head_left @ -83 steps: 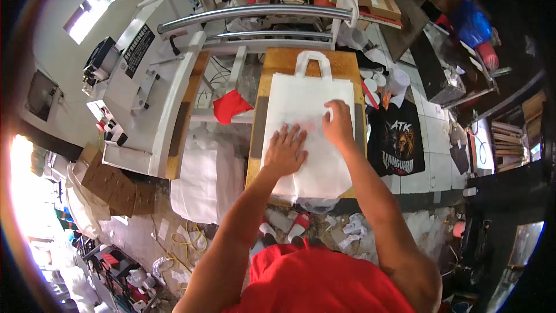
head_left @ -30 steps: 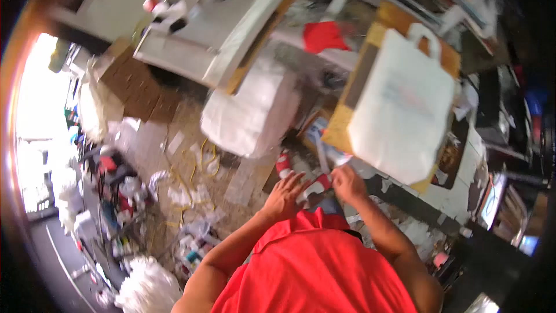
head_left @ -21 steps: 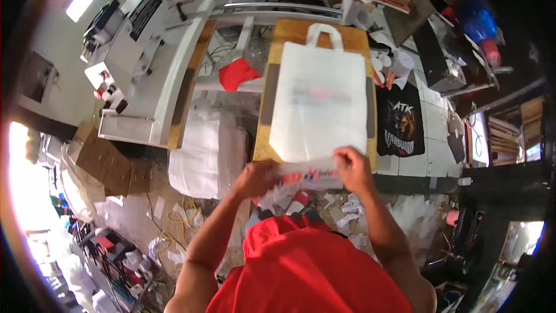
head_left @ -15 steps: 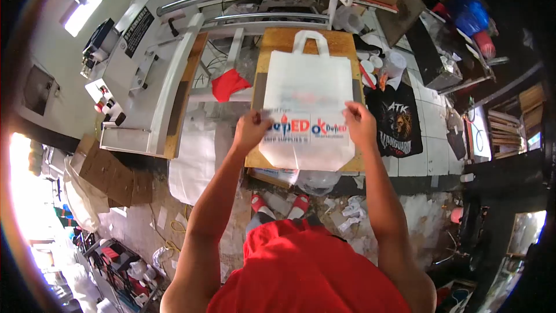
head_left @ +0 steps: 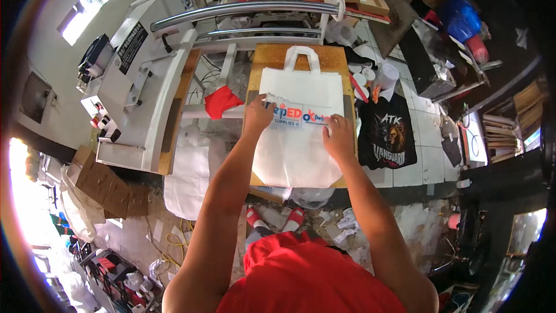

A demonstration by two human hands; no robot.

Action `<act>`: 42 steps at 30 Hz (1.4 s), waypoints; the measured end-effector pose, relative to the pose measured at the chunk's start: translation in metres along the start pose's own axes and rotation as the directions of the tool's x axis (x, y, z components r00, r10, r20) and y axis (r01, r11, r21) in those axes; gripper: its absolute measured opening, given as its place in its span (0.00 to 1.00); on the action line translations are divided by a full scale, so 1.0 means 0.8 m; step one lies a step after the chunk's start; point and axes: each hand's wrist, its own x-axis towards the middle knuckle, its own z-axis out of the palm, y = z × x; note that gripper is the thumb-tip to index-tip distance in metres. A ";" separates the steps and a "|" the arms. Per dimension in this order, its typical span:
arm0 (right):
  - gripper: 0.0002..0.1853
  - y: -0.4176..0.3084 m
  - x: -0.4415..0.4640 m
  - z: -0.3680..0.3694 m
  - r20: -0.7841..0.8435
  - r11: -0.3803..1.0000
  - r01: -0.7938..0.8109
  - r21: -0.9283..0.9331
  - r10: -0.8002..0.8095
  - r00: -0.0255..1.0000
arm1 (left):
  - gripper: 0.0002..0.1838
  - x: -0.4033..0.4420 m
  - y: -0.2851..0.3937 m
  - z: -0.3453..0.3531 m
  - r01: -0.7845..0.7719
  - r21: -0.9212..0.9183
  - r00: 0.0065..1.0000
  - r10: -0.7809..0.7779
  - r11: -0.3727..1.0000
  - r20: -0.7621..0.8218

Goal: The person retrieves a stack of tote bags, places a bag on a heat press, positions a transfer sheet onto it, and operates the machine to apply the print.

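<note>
A white tote bag [head_left: 298, 165] lies flat on a wooden board, its handles pointing away from me. Over its middle is a clear printed film [head_left: 294, 117] with blue and red "DepED" lettering. My left hand [head_left: 258, 116] pinches the film's left edge, fingers closed. At the film's right end, my right hand [head_left: 340, 138] is closed on the edge, thumb and fingertips covering the last letters. Both hands rest close against the bag's surface.
The wooden board [head_left: 330, 55] sits below metal rails [head_left: 249, 10]. A red cloth [head_left: 222, 102] hangs on the frame to the left. Right of the board lie a black printed shirt [head_left: 387, 133] and several cups. A white machine [head_left: 130, 104] stands left; cardboard [head_left: 104, 179] leans nearby.
The film has shifted up the bag, away from me, and now lies nearer its middle. Both hands moved with it, the right one also inward. The camera view has tilted slightly.
</note>
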 end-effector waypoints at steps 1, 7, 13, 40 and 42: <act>0.14 -0.001 -0.003 0.005 0.043 0.999 -0.019 -0.039 0.021 0.999 | 0.25 -0.003 -0.002 -0.002 -0.046 -0.016 0.997 0.045 0.999 -0.069; 0.13 0.011 -0.013 0.016 0.045 1.000 -0.030 0.007 0.030 0.999 | 0.24 -0.075 -0.003 -0.029 -0.360 0.276 0.914 0.396 0.891 -0.086; 0.12 0.016 -0.011 0.017 0.035 1.000 -0.024 0.013 0.023 0.999 | 0.20 -0.095 -0.018 -0.026 -0.398 0.386 0.894 0.446 0.832 -0.042; 0.12 0.017 -0.030 -0.044 -0.130 0.968 -0.206 0.142 0.225 0.966 | 0.16 -0.131 -0.024 -0.129 -0.408 0.168 0.865 0.439 0.897 -0.244; 0.10 0.032 -0.070 -0.050 -0.066 0.888 -0.331 0.320 0.370 0.927 | 0.14 -0.136 -0.036 -0.206 -0.363 0.250 0.849 0.429 0.898 -0.309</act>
